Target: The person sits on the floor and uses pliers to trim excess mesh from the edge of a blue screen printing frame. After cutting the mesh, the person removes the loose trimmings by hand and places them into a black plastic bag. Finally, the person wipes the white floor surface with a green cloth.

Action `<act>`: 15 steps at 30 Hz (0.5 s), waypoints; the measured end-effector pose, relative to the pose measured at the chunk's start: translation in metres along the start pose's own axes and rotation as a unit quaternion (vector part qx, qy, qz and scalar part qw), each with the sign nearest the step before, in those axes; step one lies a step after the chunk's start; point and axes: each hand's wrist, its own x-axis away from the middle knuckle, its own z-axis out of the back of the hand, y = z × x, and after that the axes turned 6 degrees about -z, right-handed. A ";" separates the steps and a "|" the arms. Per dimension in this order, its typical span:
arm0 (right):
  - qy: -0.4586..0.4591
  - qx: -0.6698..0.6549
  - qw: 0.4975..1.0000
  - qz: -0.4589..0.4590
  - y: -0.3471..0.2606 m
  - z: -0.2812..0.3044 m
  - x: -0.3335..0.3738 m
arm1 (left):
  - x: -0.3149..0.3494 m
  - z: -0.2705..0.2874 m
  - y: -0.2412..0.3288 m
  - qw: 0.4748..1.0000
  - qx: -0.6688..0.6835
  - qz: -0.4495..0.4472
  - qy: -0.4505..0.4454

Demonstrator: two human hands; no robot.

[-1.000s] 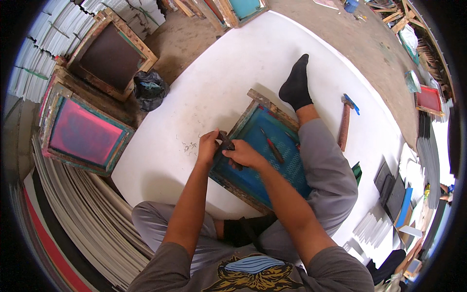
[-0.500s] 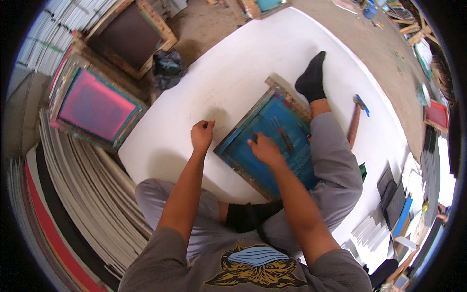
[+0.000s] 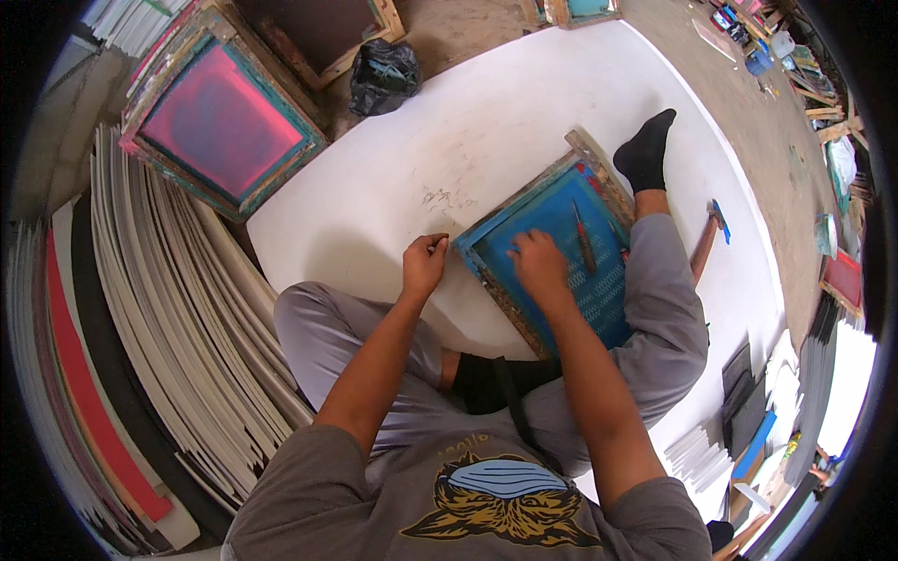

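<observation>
The left hand (image 3: 425, 265) is just beyond the left corner of the blue-meshed screen frame (image 3: 517, 199), its fingers drawn in and thumb against forefinger; a small dark piece seems to show at the tips, though what it is cannot be told. The right hand (image 3: 540, 264) is above the left part of the same frame's mesh, palm down with fingers bent; its underside is hidden, so whether it grips anything cannot be told. A second ago both hands were joined on a dark tool at the frame's left corner; they are now apart and that tool is not plainly in view, so the two-handed hold is judged to be broken off and each hand working separately. Both forearms reach forward from below the frame, elbows bent, the left angled up toward its corner and the right leaning inward over its near edge. The frame lies flat and askew, against the right leg (image 3: 655, 280). A slim red-and-dark hand tool (image 3: 586, 251) rests on the mesh to the right of the right hand. Dark scraps (image 3: 436, 196) lie left of the frame on the white sheet (image 3: 505, 103) beneath it. A hammer (image 3: 703, 251) lies right of the frame, beyond the leg. Farther out, to the frame's upper left, are a black plastic bag (image 3: 385, 79) and a pink screen (image 3: 224, 122).
</observation>
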 end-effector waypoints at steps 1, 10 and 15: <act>0.029 -0.027 0.997 0.064 -0.006 -0.006 -0.006 | 0.003 -0.001 -0.007 1.000 0.024 0.011 -0.005; 0.059 -0.066 0.962 0.259 -0.031 -0.022 -0.046 | 0.009 -0.008 0.001 0.993 0.074 0.075 -0.051; 0.086 -0.045 0.959 0.264 -0.036 -0.026 -0.046 | 0.012 -0.012 0.000 0.999 0.026 0.020 -0.007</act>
